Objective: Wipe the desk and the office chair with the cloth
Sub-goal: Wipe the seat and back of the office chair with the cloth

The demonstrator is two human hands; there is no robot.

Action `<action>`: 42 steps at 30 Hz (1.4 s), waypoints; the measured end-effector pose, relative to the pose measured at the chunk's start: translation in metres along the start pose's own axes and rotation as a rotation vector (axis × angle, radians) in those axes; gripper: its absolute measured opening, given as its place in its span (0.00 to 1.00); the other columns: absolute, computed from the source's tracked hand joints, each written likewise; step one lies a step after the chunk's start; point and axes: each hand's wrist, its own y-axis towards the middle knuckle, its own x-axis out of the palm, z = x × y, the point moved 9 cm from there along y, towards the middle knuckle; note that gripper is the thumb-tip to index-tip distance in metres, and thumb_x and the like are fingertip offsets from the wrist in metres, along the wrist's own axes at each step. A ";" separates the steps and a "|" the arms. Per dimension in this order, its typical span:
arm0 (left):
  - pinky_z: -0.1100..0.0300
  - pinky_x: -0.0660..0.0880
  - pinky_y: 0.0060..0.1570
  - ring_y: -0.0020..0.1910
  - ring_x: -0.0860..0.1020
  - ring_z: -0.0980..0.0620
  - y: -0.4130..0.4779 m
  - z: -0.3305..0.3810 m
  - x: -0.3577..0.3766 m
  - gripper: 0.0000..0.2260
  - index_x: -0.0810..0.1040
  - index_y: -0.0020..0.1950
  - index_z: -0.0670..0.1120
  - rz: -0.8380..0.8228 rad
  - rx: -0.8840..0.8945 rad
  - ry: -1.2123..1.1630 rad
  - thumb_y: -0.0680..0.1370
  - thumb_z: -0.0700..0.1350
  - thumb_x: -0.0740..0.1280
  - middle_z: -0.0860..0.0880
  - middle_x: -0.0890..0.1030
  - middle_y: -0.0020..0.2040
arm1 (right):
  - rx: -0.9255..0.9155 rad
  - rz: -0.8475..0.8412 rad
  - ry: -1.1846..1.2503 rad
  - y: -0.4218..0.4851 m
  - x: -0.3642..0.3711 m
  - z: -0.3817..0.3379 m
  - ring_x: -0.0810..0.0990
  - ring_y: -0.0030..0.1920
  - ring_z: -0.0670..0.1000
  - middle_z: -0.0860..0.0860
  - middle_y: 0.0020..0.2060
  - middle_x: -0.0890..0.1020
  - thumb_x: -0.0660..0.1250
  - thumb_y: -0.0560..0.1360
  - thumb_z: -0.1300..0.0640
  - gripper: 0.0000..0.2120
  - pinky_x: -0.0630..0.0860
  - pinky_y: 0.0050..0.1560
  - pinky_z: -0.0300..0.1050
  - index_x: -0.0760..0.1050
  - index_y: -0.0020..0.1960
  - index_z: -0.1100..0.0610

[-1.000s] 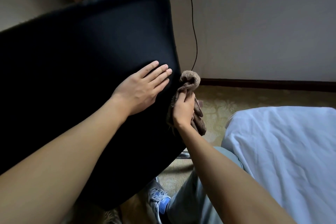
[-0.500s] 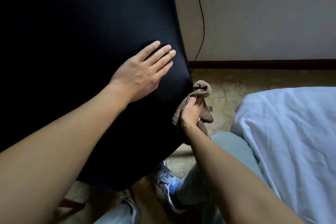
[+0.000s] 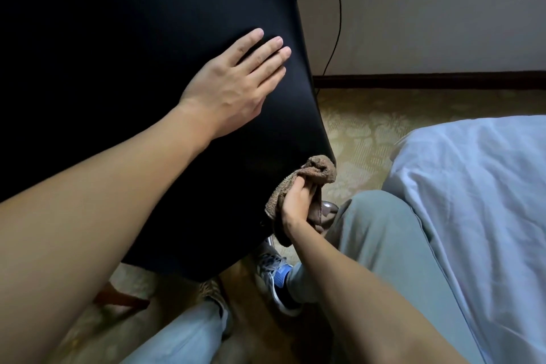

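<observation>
Our right hand has its fingers curled round the bunched brown cloth, gripping it tightly. A wad of it sticks out above the knuckles and a flap hangs below the wrist. The cloth is pressed against the right edge of the black back of the office chair, close to its lower right corner. A second ago it was higher on that same edge, level with the fingertips of our other hand. Half a second ago it was partway down, so the cloth has travelled down the edge.

Our left hand lies flat on the chair back near the right edge, fingers straight and close together, holding nothing. It has kept that place and posture through all three moments, and the right hand is now well below it.

Our view has also dipped: the window seen a second ago is out of frame, and more of the floor shows. Just behind the cloth sits a shiny metal part of the chair. Below it are a grey and blue shoe and our grey trouser leg. The patterned carpet runs to the dark skirting board, a thin black cable hangs down the wall, and a pale blue bed fills the right side.
</observation>
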 end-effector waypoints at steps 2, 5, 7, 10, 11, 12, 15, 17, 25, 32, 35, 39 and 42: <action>0.42 0.55 0.77 0.80 0.58 0.42 0.000 0.001 0.002 0.23 0.61 0.79 0.43 0.002 -0.001 0.021 0.86 0.47 0.46 0.43 0.60 0.81 | 0.005 -0.030 -0.017 -0.008 0.004 0.009 0.55 0.79 0.54 0.53 0.80 0.58 0.50 0.79 0.40 0.35 0.50 0.79 0.55 0.54 0.81 0.54; 0.41 0.56 0.77 0.80 0.58 0.41 0.001 0.004 0.006 0.22 0.61 0.79 0.43 -0.004 0.005 0.036 0.86 0.47 0.47 0.43 0.60 0.80 | 0.029 -0.053 -0.034 -0.018 0.009 0.020 0.54 0.79 0.54 0.53 0.80 0.56 0.49 0.78 0.40 0.36 0.49 0.79 0.55 0.52 0.82 0.55; 0.42 0.58 0.77 0.79 0.59 0.42 0.000 0.005 0.007 0.22 0.62 0.79 0.44 0.004 0.007 0.046 0.86 0.47 0.46 0.43 0.62 0.80 | 0.054 -0.059 -0.058 -0.026 0.014 0.027 0.55 0.79 0.54 0.54 0.80 0.57 0.47 0.71 0.34 0.43 0.50 0.79 0.55 0.53 0.81 0.55; 0.42 0.58 0.77 0.79 0.60 0.42 0.001 0.006 0.009 0.22 0.63 0.79 0.44 -0.003 0.018 0.059 0.86 0.47 0.45 0.43 0.62 0.80 | 0.102 -0.060 -0.062 -0.038 0.021 0.038 0.54 0.79 0.53 0.52 0.80 0.56 0.46 0.70 0.32 0.44 0.48 0.79 0.54 0.53 0.81 0.54; 0.42 0.57 0.77 0.79 0.59 0.42 0.003 0.006 0.010 0.23 0.62 0.79 0.44 -0.013 0.025 0.061 0.86 0.47 0.44 0.43 0.61 0.80 | 0.112 -0.060 -0.054 -0.041 0.022 0.040 0.53 0.79 0.53 0.52 0.81 0.55 0.47 0.72 0.34 0.42 0.47 0.79 0.54 0.52 0.81 0.54; 0.42 0.56 0.77 0.79 0.59 0.42 0.003 0.006 0.012 0.23 0.61 0.79 0.44 -0.028 0.030 0.060 0.86 0.47 0.43 0.43 0.61 0.80 | 0.119 -0.060 -0.053 -0.045 0.024 0.044 0.53 0.79 0.53 0.52 0.81 0.55 0.48 0.75 0.36 0.39 0.47 0.79 0.54 0.52 0.81 0.54; 0.42 0.53 0.78 0.80 0.56 0.41 0.006 0.007 0.018 0.24 0.58 0.80 0.45 -0.066 0.039 0.067 0.86 0.48 0.41 0.44 0.58 0.81 | 0.145 -0.083 -0.082 -0.052 0.028 0.058 0.53 0.79 0.53 0.52 0.80 0.55 0.49 0.82 0.40 0.32 0.46 0.78 0.53 0.52 0.81 0.54; 0.41 0.51 0.79 0.81 0.54 0.41 0.008 0.006 0.023 0.24 0.56 0.81 0.45 -0.088 0.035 0.071 0.86 0.49 0.41 0.43 0.56 0.82 | 0.183 -0.105 -0.071 -0.060 0.031 0.068 0.55 0.79 0.54 0.51 0.80 0.55 0.49 0.82 0.40 0.32 0.48 0.78 0.54 0.52 0.81 0.53; 0.41 0.47 0.79 0.81 0.51 0.43 0.017 0.007 0.033 0.24 0.53 0.82 0.46 -0.145 0.043 0.084 0.86 0.51 0.42 0.45 0.53 0.82 | 0.260 -0.164 -0.036 -0.085 0.049 0.091 0.56 0.78 0.54 0.50 0.80 0.57 0.46 0.67 0.28 0.47 0.51 0.77 0.60 0.53 0.81 0.51; 0.41 0.49 0.79 0.80 0.57 0.41 0.022 0.005 0.017 0.27 0.62 0.79 0.42 -0.178 0.003 -0.206 0.82 0.54 0.48 0.41 0.61 0.80 | 0.195 -0.196 -0.053 -0.081 0.040 0.074 0.58 0.77 0.55 0.54 0.79 0.58 0.50 0.82 0.40 0.30 0.51 0.77 0.55 0.57 0.79 0.53; 0.40 0.52 0.78 0.78 0.62 0.40 -0.001 0.024 0.005 0.26 0.68 0.75 0.40 -0.155 -0.003 -0.345 0.81 0.51 0.51 0.39 0.67 0.77 | 0.178 -0.213 -0.090 -0.076 0.037 0.069 0.57 0.77 0.55 0.52 0.79 0.58 0.50 0.84 0.44 0.27 0.49 0.75 0.51 0.56 0.80 0.53; 0.40 0.54 0.77 0.77 0.64 0.39 -0.057 0.046 -0.001 0.23 0.73 0.71 0.40 -0.200 0.004 -0.367 0.81 0.49 0.53 0.39 0.69 0.75 | 0.134 -0.201 -0.127 -0.081 0.041 0.059 0.57 0.78 0.55 0.54 0.80 0.57 0.50 0.83 0.42 0.29 0.49 0.78 0.54 0.57 0.80 0.54; 0.40 0.52 0.77 0.79 0.60 0.40 -0.095 0.054 -0.006 0.22 0.73 0.71 0.40 -0.233 -0.011 -0.349 0.81 0.48 0.56 0.39 0.66 0.77 | 0.119 -0.198 -0.114 -0.089 0.044 0.055 0.57 0.78 0.56 0.55 0.80 0.58 0.50 0.83 0.42 0.29 0.51 0.78 0.55 0.58 0.79 0.55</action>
